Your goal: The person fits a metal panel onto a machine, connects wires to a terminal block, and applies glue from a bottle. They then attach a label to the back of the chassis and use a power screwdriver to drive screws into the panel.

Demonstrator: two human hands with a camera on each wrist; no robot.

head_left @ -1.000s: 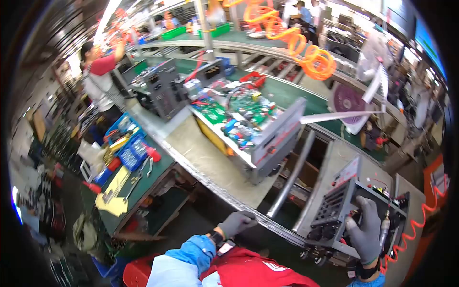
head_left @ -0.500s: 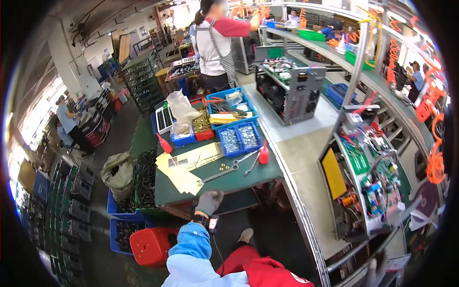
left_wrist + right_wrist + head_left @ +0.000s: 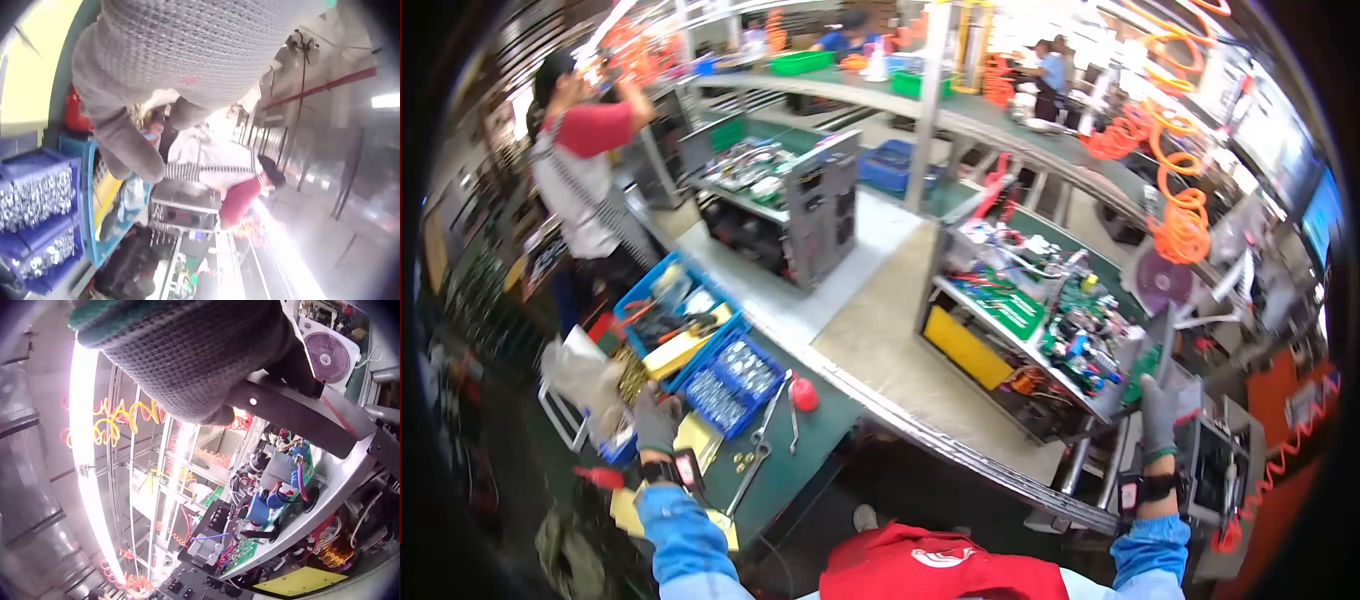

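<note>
My left hand (image 3: 658, 420), in a grey knit glove, hovers over the green side table beside the blue bins. In the left wrist view its fingers (image 3: 128, 147) hang loosely bent near a light-blue bin (image 3: 90, 231), with nothing visible in them. On the right, my gloved right hand (image 3: 1158, 420) grips the top edge of the end panel (image 3: 300, 419) of an open machine chassis; the fingers curl over that edge. Circuit boards (image 3: 1000, 305), wires and blue components fill the chassis top, and a yellow plate (image 3: 965, 347) covers part of its side.
A two-part blue bin (image 3: 730, 385) holds small metal parts. Wrenches (image 3: 750, 475), a red bottle (image 3: 803, 394) and yellow paper (image 3: 697, 440) lie near it. A second machine (image 3: 800, 210) stands farther along the line, near another person (image 3: 585, 170). Orange coiled hoses (image 3: 1180, 225) hang at right.
My left hand has moved forward from the table's front edge to beside the bins. My right hand has moved from the smaller unit at right to the chassis panel. The view has swung left, then back.
</note>
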